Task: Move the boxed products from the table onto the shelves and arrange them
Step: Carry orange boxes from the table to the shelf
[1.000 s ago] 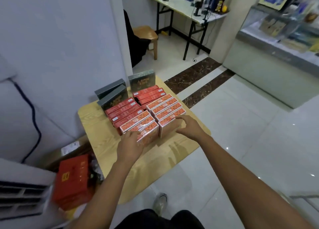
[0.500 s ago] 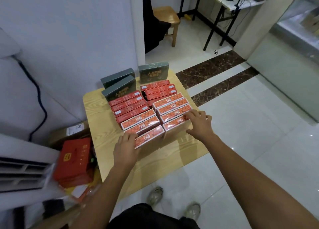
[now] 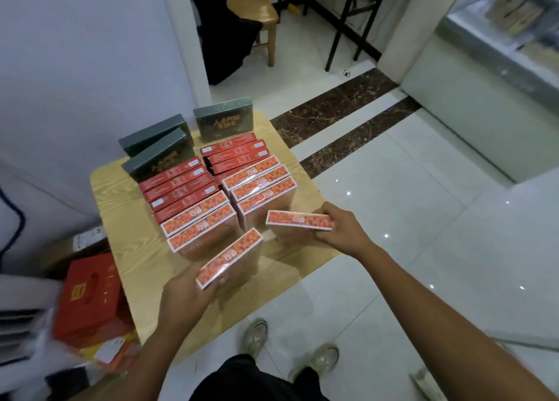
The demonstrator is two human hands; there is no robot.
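Wooden table [image 3: 121, 219] as landmark. Left hand [image 3: 184, 294] grips orange box [image 3: 230, 258] above table's near edge. Rows of orange boxes [image 3: 230, 201] stand mid-table. Right hand [image 3: 341, 231] clasps second orange box [image 3: 299, 220] above table's right edge.

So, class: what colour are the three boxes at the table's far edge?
Dark green boxes, gold lettering; head view.
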